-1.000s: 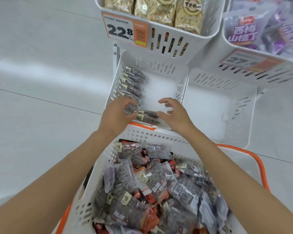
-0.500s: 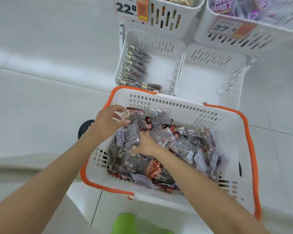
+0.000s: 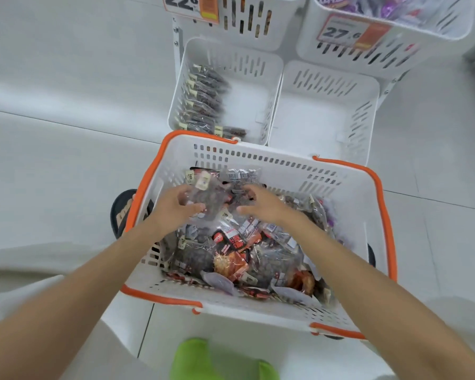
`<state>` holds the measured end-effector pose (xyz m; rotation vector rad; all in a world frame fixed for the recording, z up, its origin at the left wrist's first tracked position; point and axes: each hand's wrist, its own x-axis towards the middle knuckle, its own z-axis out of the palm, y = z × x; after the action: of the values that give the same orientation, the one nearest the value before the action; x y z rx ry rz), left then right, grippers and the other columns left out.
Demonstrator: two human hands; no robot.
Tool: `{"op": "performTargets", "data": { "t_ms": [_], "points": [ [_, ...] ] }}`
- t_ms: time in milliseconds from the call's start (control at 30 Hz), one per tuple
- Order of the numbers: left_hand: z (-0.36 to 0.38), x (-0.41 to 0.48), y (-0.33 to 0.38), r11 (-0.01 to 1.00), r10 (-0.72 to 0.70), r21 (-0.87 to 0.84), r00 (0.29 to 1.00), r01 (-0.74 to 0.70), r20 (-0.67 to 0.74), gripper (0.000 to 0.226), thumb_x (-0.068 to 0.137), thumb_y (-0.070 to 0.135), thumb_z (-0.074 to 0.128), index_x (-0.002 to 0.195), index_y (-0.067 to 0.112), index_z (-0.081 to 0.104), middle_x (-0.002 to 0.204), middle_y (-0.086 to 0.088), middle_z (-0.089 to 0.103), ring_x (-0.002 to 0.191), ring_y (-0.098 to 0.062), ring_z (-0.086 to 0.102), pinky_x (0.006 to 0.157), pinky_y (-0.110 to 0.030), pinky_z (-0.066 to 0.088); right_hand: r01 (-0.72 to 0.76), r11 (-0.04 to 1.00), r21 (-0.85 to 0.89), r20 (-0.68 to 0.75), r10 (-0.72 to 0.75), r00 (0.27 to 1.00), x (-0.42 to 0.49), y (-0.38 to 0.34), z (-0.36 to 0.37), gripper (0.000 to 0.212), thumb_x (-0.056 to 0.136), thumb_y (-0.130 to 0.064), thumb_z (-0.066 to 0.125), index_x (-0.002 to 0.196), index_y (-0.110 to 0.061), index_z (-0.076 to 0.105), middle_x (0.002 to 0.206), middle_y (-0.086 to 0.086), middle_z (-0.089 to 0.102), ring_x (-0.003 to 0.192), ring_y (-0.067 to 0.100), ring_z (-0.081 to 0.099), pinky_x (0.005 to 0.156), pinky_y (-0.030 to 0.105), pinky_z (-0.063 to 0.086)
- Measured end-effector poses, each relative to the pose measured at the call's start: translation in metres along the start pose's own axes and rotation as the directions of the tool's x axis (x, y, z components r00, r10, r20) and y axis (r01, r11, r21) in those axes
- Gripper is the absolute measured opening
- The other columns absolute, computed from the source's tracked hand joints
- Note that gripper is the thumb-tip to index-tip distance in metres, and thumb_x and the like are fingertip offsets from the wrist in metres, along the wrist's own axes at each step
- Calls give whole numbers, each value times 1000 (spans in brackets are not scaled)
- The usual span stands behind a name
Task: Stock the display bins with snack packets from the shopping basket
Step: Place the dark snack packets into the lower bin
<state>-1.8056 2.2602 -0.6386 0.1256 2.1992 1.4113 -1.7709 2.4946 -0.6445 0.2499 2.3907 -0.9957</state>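
Note:
The white shopping basket [image 3: 280, 162] with orange handles sits on the floor, heaped with clear snack packets of dark pieces and some red ones [image 3: 232, 242]. My left hand [image 3: 173, 208] and my right hand [image 3: 262, 205] are both inside it, curled on the two sides of one clear snack packet [image 3: 213, 194] at the top of the heap. Beyond the basket, the lower left display bin [image 3: 258, 69] holds a row of the same packets [image 3: 203, 100] along its left wall. The lower right display bin [image 3: 324, 116] has nothing in it.
Two upper bins overhang the lower ones, with price tags 22.8 [image 3: 191, 4] and 27.6 [image 3: 348, 32]. A black sandal [image 3: 122, 212] shows left of the basket. A green shoe [image 3: 195, 357] is at the bottom edge. White tiled floor lies all around.
Both hands left the lower left bin, where they set a packet down, and dropped into the basket. The view tilted down. They now close on a packet on top of the heap.

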Motion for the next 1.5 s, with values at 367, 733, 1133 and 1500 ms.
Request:
{"op": "performTargets", "data": {
  "t_ms": [367,733,1133,1500],
  "points": [
    [-7,5,-16,956,-196,-226,980,187,-16,72,97,4,58,154,24,19,139,1,54,114,-10,58,95,-31,43,13,983,183,-94,5,996,-3,32,7,26,92,-17,66,110,-10,50,86,5,48,75,18,49,73,41,47],
    [0,9,52,972,-48,-213,971,99,233,99,69,80,43,153,31,21,153,6,32,142,-18,31,115,-49,30,201,936,290,-288,-115,951,-1,-42,-35,42,81,-34,78,115,-18,60,121,-2,60,111,15,57,96,33,45],
    [-36,78,74,967,228,63,951,-246,208,59,76,4,82,125,6,49,101,7,65,97,-11,66,76,-19,52,353,923,151,-163,-329,930,16,-79,-95,110,70,-39,86,147,-53,9,157,-13,21,141,8,27,109,33,36],
    [-69,203,78,740,303,609,950,-285,76,93,78,38,79,153,18,28,160,-7,27,147,-26,24,119,-44,24,66,955,-289,-504,-210,838,131,-60,-152,46,81,-21,78,120,-16,52,106,9,61,92,28,59,80,36,49]
  ]
}}
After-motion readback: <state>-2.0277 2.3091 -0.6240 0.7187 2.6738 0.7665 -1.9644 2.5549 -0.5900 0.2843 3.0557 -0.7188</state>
